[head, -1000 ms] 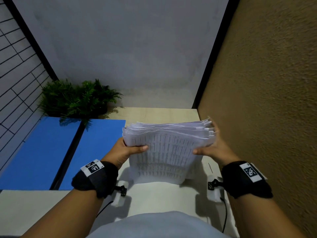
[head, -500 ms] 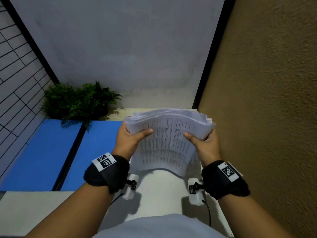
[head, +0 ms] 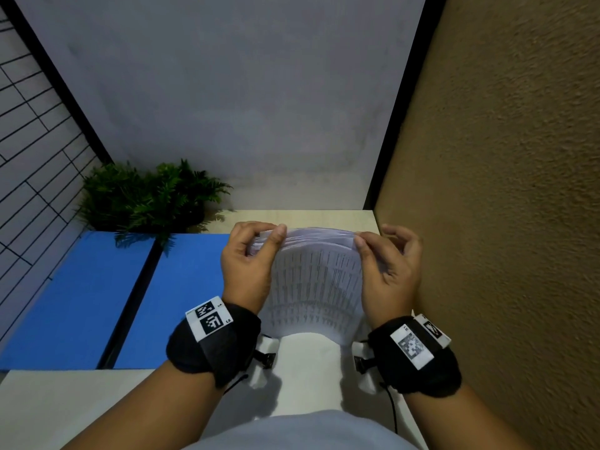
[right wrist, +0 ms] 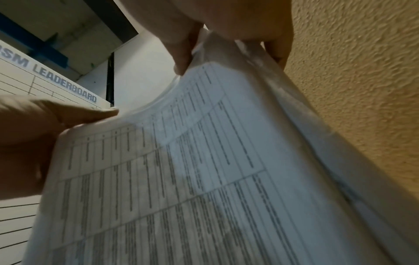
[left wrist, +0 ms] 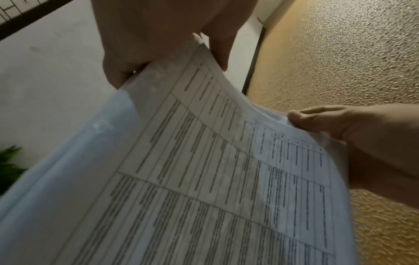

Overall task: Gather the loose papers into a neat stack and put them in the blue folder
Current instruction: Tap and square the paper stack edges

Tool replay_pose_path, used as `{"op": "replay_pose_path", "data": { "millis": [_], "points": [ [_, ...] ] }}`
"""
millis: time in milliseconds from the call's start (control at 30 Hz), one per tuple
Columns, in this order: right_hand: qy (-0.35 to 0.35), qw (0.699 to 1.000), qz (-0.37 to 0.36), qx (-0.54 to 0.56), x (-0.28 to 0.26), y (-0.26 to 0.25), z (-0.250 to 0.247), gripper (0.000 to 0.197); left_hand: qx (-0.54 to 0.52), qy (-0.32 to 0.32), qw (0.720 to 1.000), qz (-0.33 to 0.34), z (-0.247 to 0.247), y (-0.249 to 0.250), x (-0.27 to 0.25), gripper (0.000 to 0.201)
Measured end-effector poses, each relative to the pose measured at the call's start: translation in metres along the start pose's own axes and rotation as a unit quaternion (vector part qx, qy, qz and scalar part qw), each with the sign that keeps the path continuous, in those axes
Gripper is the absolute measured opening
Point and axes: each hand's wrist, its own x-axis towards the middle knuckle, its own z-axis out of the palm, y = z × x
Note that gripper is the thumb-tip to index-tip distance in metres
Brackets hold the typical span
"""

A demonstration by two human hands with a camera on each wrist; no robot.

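A thick stack of white printed papers (head: 316, 280) stands on end on the pale table (head: 81, 407), bowed toward me. My left hand (head: 248, 264) pinches its upper left corner and my right hand (head: 386, 271) pinches its upper right corner. The left wrist view shows the papers (left wrist: 204, 179) with thumb and fingers clamped on the top edge. In the right wrist view the papers (right wrist: 192, 179) are gripped the same way. The blue folder (head: 97, 303) lies open and flat on the table, left of the stack.
A green fern-like plant (head: 149, 196) sits at the back left, its fronds overhanging the folder's far edge. A rough tan wall (head: 503, 222) stands close on the right. A grey wall closes the back, and a lined board stands at the left.
The stack has turned more upright and drawn closer to me. Both hands shifted from the sides of the stack up to its top corners.
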Motion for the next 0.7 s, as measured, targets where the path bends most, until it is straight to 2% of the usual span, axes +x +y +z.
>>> {"op": "replay_pose_path", "data": {
  "millis": [67, 167, 233, 333, 433, 567, 700],
  "points": [
    [0.025, 0.999, 0.000, 0.019, -0.001, 0.002, 0.001, 0.008, -0.024, 0.028, 0.999, -0.031, -0.002, -0.006, 0.002, 0.012],
    [0.049, 0.998, 0.028, 0.030, -0.006, 0.006, 0.002, 0.007, -0.068, 0.052, 0.993, -0.077, -0.003, -0.007, 0.002, 0.006],
    [0.050, 0.998, 0.029, 0.030, -0.009, 0.007, 0.002, 0.014, -0.081, 0.044, 0.993, -0.076, 0.000, -0.003, 0.000, 0.005],
    [0.018, 1.000, -0.012, 0.018, -0.011, 0.007, 0.003, 0.023, -0.078, 0.020, 0.996, -0.047, 0.003, 0.003, -0.003, 0.009],
    [0.001, 0.999, -0.036, -0.017, -0.011, 0.010, 0.003, 0.022, -0.036, 0.034, 0.998, -0.028, 0.004, 0.003, -0.002, 0.008],
    [0.036, 0.999, -0.016, -0.004, -0.010, 0.018, 0.004, 0.020, -0.024, 0.047, 0.998, -0.033, 0.000, -0.003, 0.001, 0.007],
    [0.051, 0.998, 0.016, 0.032, -0.010, 0.016, 0.003, 0.014, -0.077, 0.066, 0.992, -0.072, 0.000, -0.006, -0.001, 0.015]
  ]
}}
